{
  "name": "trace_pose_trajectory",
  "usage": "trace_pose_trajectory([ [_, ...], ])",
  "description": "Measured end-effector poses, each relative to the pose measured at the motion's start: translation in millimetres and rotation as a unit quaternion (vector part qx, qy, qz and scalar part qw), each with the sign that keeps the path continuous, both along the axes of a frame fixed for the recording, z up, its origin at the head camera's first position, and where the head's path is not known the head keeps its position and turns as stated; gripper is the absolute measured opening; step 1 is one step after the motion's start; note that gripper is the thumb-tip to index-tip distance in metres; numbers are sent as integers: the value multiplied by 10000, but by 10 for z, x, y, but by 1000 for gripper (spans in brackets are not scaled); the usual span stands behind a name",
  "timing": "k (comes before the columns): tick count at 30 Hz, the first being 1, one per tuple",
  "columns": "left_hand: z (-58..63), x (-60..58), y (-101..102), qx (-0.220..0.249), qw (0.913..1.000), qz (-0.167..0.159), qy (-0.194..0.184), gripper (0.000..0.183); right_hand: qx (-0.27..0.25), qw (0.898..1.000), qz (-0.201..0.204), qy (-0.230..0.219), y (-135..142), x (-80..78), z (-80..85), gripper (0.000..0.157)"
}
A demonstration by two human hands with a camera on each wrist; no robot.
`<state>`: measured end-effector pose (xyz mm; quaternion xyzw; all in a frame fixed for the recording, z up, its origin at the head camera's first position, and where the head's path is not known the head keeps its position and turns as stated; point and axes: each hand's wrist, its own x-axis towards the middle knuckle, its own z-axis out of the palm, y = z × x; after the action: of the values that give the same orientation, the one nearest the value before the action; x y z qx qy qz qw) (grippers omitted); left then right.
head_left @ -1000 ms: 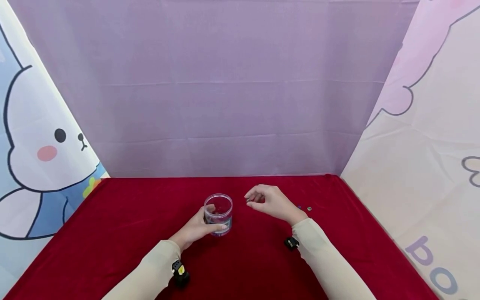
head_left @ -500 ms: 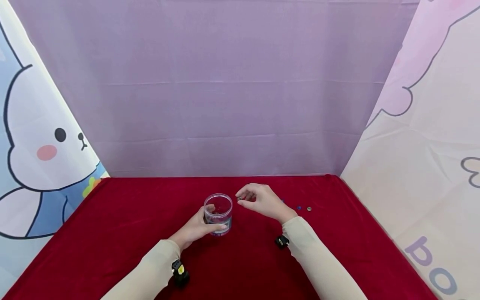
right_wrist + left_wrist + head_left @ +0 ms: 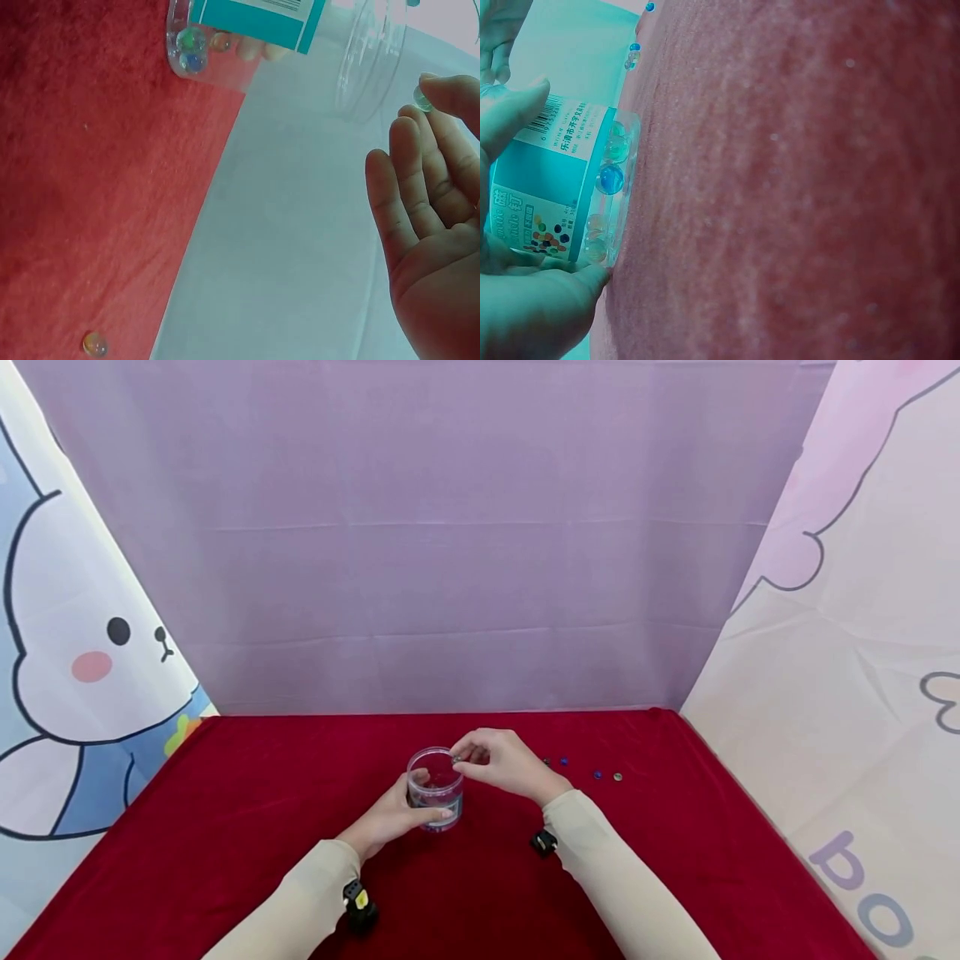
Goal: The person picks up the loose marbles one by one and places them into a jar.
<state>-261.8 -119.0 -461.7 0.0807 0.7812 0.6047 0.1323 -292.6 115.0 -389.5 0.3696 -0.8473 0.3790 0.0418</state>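
Observation:
My left hand [image 3: 392,817] grips a clear round jar [image 3: 441,791] around its side, with the open mouth facing up. A printed turquoise label [image 3: 540,169] wraps the jar. In the left wrist view, several glass marbles lie at its bottom, among them a blue one [image 3: 610,179]. My right hand [image 3: 501,765] is at the jar's right rim. Between thumb and fingertip it pinches a clear greenish marble [image 3: 422,98], just outside the mouth in the right wrist view. The other fingers of that hand extend loosely.
Several loose marbles lie on the red cloth [image 3: 300,760] to the right of my right hand, including a blue marble [image 3: 597,774] and a pale marble [image 3: 618,777]. A lilac curtain [image 3: 435,568] stands behind the table, with printed cloths on both sides.
My right hand has moved left with the marble, from beside the jar to its rim. More loose marbles show behind it now. The left hand and jar have stayed nearly still.

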Motion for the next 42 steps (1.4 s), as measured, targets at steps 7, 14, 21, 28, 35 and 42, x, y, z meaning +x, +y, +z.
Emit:
trace_pose_trajectory([
  [7,5,-3,0,36,10000,-31,-30,99,103,9999,-1,44,-58,-14,-23,21],
  [14,10,6,1,10,10000,-5,-14,98,66,10000,75,-3,-87,-21,-32,20],
  [21,-4,-1,3,27,10000,-21,4,98,92,9999,78,31,-99,-7,-38,20],
  [28,-19,-4,-10,-3,10000,12,5,98,118,9997,115,161,-78,0,-47,19],
  [35,-26,-11,-8,-10,10000,17,19,97,202,9997,-22,106,-29,21,-45,20],
  [42,-19,-11,-10,-34,10000,31,20,98,116,9999,-120,32,71,43,-49,19],
])
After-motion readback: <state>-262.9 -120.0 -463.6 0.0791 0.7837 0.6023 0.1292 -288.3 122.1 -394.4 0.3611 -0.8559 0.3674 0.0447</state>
